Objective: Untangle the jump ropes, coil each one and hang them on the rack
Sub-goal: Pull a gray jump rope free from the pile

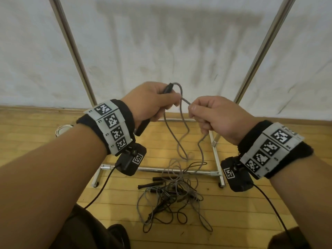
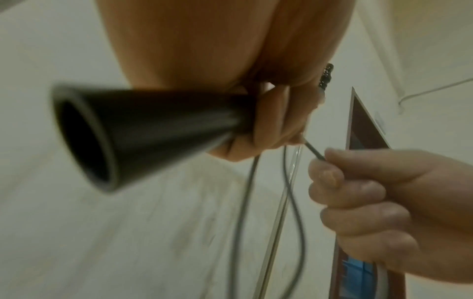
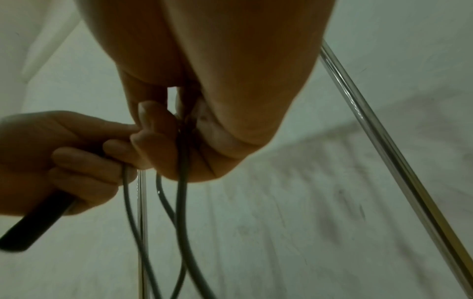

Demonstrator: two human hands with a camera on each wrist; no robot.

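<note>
My left hand [image 1: 154,103] grips a black jump-rope handle [image 1: 167,89], whose lower end [image 1: 142,127] sticks out under the palm; the handle [image 2: 143,131] fills the left wrist view. A grey rope [image 1: 181,97] loops from the handle's top toward my right hand [image 1: 210,114], which pinches it between thumb and curled fingers. From both hands the grey rope [image 3: 183,202] hangs in loops to a tangled pile of ropes [image 1: 172,196] with several black handles on the wooden floor. The chrome rack [image 1: 179,170] stands behind the pile.
The rack's two slanted uprights [image 1: 75,51] rise left and right against a white sheet. Its base bars frame the floor behind the tangle. A white coiled object [image 1: 62,130] lies at far left. My dark trouser leg [image 1: 93,232] is at the bottom.
</note>
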